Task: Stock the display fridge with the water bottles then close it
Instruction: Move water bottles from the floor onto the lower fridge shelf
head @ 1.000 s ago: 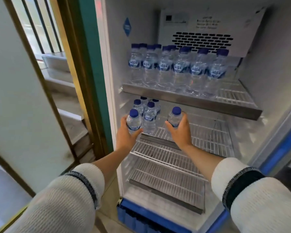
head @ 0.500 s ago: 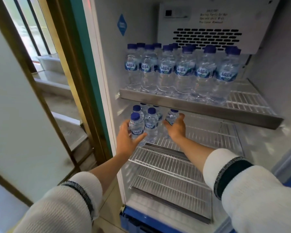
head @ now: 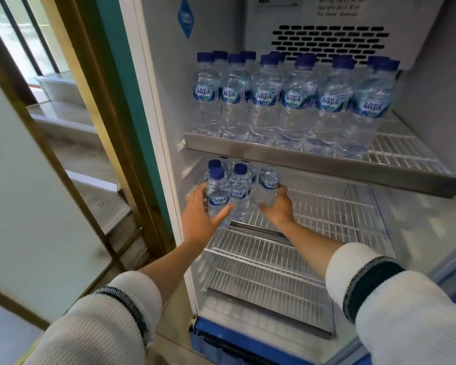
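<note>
**Water bottles going onto the middle shelf**

Water bottles stand grouped at about 9 o'clock on the middle wire shelf (head: 327,206). The left hand (head: 203,214) wraps the front-left bottle (head: 217,196); the right hand (head: 278,206) curls round another bottle (head: 267,185) beside the group. A careless release on the wire bars could tip either bottle into its neighbours, I judge. The top shelf (head: 313,160) holds rows of larger bottles (head: 295,101), full except at 3 o'clock. The lower shelf (head: 261,272) is bare, and the display fridge (head: 437,101) stands open.
</note>
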The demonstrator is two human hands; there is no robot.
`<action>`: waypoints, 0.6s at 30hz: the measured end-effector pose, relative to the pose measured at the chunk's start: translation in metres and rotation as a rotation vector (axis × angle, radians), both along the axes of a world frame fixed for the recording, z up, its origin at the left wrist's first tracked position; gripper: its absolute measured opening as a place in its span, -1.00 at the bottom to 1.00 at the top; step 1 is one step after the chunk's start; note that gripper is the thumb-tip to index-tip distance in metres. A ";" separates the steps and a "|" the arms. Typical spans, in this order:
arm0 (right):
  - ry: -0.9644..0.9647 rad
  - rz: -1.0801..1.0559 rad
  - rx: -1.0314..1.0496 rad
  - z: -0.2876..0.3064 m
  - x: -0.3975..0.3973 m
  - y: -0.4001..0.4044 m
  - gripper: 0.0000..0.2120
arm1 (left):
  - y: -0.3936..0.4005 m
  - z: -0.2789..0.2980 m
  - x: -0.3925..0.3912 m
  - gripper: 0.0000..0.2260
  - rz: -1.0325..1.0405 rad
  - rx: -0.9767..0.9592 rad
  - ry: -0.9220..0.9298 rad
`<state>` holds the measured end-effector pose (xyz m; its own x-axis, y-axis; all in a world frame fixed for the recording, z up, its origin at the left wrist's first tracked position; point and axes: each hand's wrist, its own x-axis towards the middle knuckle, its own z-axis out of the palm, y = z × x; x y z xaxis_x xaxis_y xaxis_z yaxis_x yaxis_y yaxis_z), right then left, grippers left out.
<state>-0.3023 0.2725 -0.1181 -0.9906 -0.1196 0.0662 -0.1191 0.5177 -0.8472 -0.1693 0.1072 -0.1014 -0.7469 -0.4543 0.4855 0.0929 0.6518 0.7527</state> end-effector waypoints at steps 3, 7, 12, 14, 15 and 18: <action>0.038 -0.050 -0.021 -0.003 0.000 -0.006 -0.40 | 0.000 0.000 0.000 -0.26 0.006 0.005 -0.016; 0.098 -0.087 -0.004 -0.008 0.006 -0.011 -0.40 | -0.002 -0.003 0.000 -0.24 -0.010 0.026 -0.026; 0.101 -0.050 -0.008 -0.007 0.006 -0.004 -0.40 | 0.001 -0.002 0.001 -0.31 -0.011 0.049 -0.007; 0.066 -0.021 -0.039 -0.006 0.006 0.000 -0.36 | 0.005 -0.002 0.000 -0.34 -0.032 0.074 -0.011; 0.046 -0.012 -0.049 -0.005 0.007 0.002 -0.32 | 0.008 -0.002 -0.001 -0.34 -0.051 0.079 -0.017; 0.024 -0.030 -0.061 -0.005 0.013 0.011 -0.28 | 0.027 -0.004 -0.006 -0.32 -0.089 0.047 -0.002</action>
